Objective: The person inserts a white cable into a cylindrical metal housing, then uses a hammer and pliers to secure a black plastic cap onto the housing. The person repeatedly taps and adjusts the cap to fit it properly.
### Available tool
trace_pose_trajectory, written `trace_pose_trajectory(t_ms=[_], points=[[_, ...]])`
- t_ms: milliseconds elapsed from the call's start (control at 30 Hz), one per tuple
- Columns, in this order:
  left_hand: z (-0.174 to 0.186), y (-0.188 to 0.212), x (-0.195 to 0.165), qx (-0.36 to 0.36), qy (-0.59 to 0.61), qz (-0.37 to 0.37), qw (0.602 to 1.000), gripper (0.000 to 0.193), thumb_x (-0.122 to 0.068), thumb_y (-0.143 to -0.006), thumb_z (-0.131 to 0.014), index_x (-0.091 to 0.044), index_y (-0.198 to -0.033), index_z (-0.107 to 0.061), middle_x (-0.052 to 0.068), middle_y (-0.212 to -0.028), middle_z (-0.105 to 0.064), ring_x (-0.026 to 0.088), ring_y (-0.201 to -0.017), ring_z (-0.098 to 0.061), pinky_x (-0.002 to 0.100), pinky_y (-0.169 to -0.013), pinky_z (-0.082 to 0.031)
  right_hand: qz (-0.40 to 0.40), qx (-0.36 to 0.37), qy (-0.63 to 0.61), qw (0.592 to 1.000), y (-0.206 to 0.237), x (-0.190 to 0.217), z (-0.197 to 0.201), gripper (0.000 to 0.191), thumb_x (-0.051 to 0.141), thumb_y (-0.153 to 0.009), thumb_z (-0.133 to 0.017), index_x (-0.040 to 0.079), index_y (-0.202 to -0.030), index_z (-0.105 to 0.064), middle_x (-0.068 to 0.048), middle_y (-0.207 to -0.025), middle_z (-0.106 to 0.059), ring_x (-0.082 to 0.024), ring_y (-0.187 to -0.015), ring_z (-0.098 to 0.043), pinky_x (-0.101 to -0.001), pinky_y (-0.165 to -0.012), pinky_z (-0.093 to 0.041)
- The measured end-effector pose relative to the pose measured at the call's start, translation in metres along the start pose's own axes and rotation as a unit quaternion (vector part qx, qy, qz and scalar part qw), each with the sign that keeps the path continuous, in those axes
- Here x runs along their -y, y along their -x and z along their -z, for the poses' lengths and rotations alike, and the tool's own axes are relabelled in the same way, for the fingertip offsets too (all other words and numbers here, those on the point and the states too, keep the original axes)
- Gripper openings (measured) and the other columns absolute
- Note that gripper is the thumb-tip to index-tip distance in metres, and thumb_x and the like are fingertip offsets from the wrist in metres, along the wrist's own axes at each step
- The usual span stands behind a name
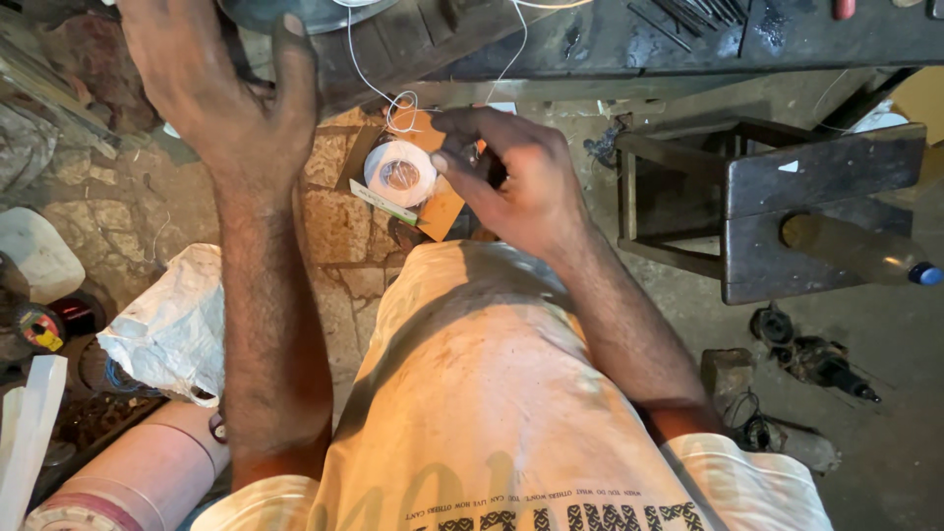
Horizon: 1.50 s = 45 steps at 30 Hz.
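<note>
White string (356,59) runs from the bench (610,39) at the top to the spool (399,173) at centre. The right hand (516,182) pinches it there, while the left hand (221,84), fingers spread, presses a round part at upper left. Keeping the string taut should help.

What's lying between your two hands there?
In the head view, a white spool of thread on orange card lies between the left hand and right hand.

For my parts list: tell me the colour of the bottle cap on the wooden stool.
Blue: the cap on the clear bottle, seen in the head view.
</note>
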<state>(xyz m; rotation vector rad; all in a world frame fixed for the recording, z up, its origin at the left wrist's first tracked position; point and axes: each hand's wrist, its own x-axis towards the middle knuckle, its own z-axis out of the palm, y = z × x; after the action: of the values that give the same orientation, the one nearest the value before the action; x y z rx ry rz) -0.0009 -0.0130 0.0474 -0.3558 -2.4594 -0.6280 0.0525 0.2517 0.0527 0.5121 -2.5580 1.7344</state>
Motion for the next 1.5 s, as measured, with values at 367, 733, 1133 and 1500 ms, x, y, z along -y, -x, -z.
trace_pose_trajectory(t_ms=[367,733,1133,1500], points=[[-0.001,-0.005,-0.007,-0.006,-0.002,0.014,1.000,0.032,-0.009,-0.108,-0.072,0.002,-0.135,-0.058,0.025,-0.131,-0.060,0.045,-0.131,-0.055,0.057,-0.118,-0.041,-0.031,0.026,-0.008,0.999,0.013,-0.010,-0.008,0.024,0.012,-0.098,-0.077,0.000,-0.117,-0.070,-0.011,-0.098,-0.077,-0.015,-0.078,-0.074,-0.0298,-0.069,-0.059],[0.002,-0.010,-0.008,-0.026,-0.003,-0.038,0.999,0.036,-0.007,-0.108,-0.072,0.004,-0.137,-0.054,0.025,-0.130,-0.057,0.046,-0.124,-0.053,0.055,-0.109,-0.042,-0.002,0.039,-0.002,0.999,0.009,0.000,-0.012,0.022,0.011,-0.099,-0.075,0.001,-0.117,-0.069,-0.012,-0.099,-0.075,-0.022,-0.087,-0.075,-0.0336,-0.075,-0.059],[0.017,-0.021,-0.021,-0.003,-0.013,-0.027,1.000,0.033,-0.002,-0.093,-0.070,0.002,-0.123,-0.056,0.025,-0.113,-0.051,0.047,-0.112,-0.051,0.055,-0.099,-0.042,-0.002,0.042,0.020,0.999,0.003,0.016,-0.022,0.021,0.016,-0.102,-0.072,0.001,-0.116,-0.070,-0.015,-0.110,-0.076,-0.028,-0.102,-0.075,-0.0381,-0.089,-0.059],[0.018,-0.014,-0.010,-0.028,-0.056,-0.024,0.998,0.047,-0.016,-0.110,-0.069,0.002,-0.147,-0.047,0.027,-0.146,-0.048,0.048,-0.131,-0.050,0.058,-0.111,-0.041,-0.036,0.012,0.044,0.998,-0.002,0.038,-0.018,0.023,0.017,-0.101,-0.071,0.001,-0.118,-0.071,-0.014,-0.108,-0.076,-0.026,-0.097,-0.076,-0.0355,-0.083,-0.058]])
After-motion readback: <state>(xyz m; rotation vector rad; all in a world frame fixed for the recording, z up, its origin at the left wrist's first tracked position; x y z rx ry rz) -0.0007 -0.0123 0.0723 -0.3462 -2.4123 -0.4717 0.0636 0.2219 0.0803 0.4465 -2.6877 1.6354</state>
